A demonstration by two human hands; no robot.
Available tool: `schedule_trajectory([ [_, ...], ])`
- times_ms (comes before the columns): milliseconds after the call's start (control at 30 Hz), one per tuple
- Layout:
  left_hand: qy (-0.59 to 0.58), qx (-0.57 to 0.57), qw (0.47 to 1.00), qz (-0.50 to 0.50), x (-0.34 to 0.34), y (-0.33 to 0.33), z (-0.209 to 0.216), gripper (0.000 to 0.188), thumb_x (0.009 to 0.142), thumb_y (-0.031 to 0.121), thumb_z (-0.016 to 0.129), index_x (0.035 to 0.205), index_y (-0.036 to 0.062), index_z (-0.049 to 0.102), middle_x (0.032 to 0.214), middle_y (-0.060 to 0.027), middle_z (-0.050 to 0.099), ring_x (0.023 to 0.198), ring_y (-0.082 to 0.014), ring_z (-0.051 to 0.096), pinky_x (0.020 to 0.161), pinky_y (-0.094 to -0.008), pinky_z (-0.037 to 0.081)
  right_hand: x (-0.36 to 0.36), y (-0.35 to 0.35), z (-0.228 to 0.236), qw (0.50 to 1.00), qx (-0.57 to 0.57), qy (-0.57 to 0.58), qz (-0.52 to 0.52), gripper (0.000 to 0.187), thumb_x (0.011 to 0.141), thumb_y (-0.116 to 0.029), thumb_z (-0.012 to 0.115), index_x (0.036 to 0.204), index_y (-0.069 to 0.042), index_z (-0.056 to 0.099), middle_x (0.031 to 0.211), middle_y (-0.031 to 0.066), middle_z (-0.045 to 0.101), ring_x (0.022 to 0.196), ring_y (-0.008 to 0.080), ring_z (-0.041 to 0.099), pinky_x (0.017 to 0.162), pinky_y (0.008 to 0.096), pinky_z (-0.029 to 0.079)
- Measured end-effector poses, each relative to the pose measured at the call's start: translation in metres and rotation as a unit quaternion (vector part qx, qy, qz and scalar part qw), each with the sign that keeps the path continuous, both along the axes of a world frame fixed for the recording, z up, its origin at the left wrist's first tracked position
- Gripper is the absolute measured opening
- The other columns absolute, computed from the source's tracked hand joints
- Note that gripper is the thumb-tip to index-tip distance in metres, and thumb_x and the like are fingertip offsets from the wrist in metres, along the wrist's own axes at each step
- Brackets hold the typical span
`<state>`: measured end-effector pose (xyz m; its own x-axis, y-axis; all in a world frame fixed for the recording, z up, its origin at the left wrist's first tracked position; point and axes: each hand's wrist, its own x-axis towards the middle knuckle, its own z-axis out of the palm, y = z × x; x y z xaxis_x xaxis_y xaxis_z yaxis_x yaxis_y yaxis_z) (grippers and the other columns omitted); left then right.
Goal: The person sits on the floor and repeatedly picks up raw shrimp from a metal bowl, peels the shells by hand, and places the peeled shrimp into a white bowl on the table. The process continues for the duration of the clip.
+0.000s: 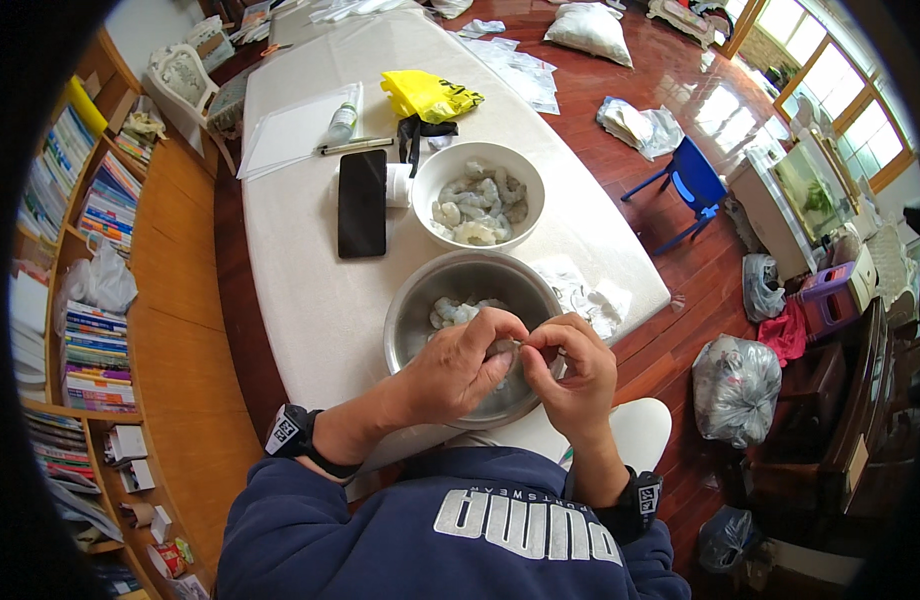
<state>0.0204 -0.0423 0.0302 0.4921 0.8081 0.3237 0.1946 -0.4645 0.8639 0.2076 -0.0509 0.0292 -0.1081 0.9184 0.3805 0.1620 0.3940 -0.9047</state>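
Observation:
Over a steel bowl (pixel 404 310), my left hand (pixel 460 368) is closed around a pale grey peeled shrimp (pixel 502 349), only partly seen between the fingers. My right hand (pixel 577 375) meets it at the fingertips, thumb and forefinger pinched together; what lies in that pinch is too small to make out. Below the hands, several raw shrimp (pixel 452 312) lie in the steel bowl. Just beyond it stands a white bowl (pixel 427 205) holding a heap of peeled shrimp (pixel 485 200).
Crumpled white tissues (pixel 590 300) lie right of the steel bowl. A black phone (pixel 363 205), a small bottle (pixel 343 122), paper sheets (pixel 285 140) and a yellow plastic bag (pixel 425 95) are farther along the table (pixel 310 320). A blue chair (pixel 692 180) stands on the floor to the right.

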Motion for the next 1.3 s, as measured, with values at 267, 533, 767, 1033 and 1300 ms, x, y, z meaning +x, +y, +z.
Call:
schedule_trajectory([
  [267,-0.006,-0.016,1.000,0.007,-0.001,-0.002,-0.001,0.030,0.096,0.005,0.055,0.124,0.0014,0.044,0.106,-0.0149,0.057,0.087,-0.0210,0.062,0.078,-0.0333,0.051,-0.003,0.000,0.004,0.990,0.098,-0.072,-0.067,0.017,0.076,0.010,0.073,0.088,0.001,0.065,0.086,0.0096,0.064,0.070,0.0160,0.064,0.062,0.0266,0.054],
  [533,-0.032,-0.010,0.999,0.019,-0.001,-0.003,-0.001,0.031,0.096,0.004,0.056,0.125,0.0018,0.043,0.112,-0.0134,0.053,0.092,-0.0185,0.059,0.083,-0.0313,0.049,0.000,0.004,0.000,0.974,0.150,-0.115,-0.122,0.017,0.075,0.010,0.071,0.087,0.001,0.064,0.082,0.0091,0.064,0.066,0.0143,0.062,0.061,0.0247,0.051],
  [767,-0.029,-0.034,0.999,0.024,-0.002,-0.003,-0.002,0.030,0.096,0.005,0.057,0.122,0.0033,0.043,0.107,-0.0109,0.051,0.088,-0.0152,0.056,0.081,-0.0299,0.048,0.004,0.004,0.000,0.973,0.136,-0.112,-0.146,0.016,0.076,0.010,0.071,0.087,0.000,0.064,0.084,0.0091,0.064,0.066,0.0141,0.062,0.061,0.0248,0.051],
  [1033,-0.036,-0.004,0.998,0.050,-0.005,-0.001,0.002,0.023,0.094,0.005,0.057,0.114,0.0022,0.045,0.094,-0.0133,0.059,0.075,-0.0208,0.060,0.071,-0.0335,0.050,0.014,0.006,-0.001,0.962,0.156,-0.124,-0.185,0.017,0.077,0.011,0.072,0.089,0.001,0.065,0.087,0.0105,0.066,0.069,0.0155,0.066,0.063,0.0248,0.055],
  [1300,-0.024,-0.002,0.999,0.048,-0.005,0.003,0.002,0.018,0.093,0.004,0.057,0.109,0.0016,0.048,0.087,-0.0137,0.058,0.072,-0.0231,0.059,0.069,-0.0348,0.049,0.030,0.013,-0.001,0.955,0.156,-0.142,-0.210,0.017,0.077,0.011,0.072,0.090,0.002,0.065,0.087,0.0106,0.065,0.070,0.0156,0.065,0.064,0.0250,0.055],
])
